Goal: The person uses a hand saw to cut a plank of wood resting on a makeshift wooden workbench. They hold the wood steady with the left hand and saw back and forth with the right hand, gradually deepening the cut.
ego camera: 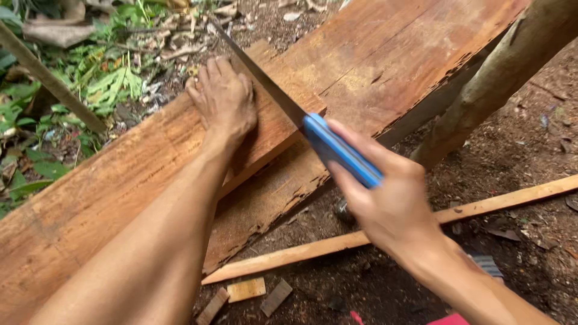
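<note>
My right hand (385, 201) grips the blue handle (341, 150) of a hand saw. Its dark blade (259, 72) runs up and to the left across a reddish wooden board (108, 180). My left hand (224, 99) lies flat, fingers spread, on that board just left of the blade. The board rests on a wider, rough-edged plank (385, 54) that crosses the view from lower left to upper right. The blade's far tip reaches the board's far edge.
A thick wooden post (500, 78) leans at the upper right. A thin wooden strip (385, 232) and small offcuts (247, 290) lie on the dirt ground below the plank. Green plants (66, 90), dry leaves and a stick sit beyond the board at the upper left.
</note>
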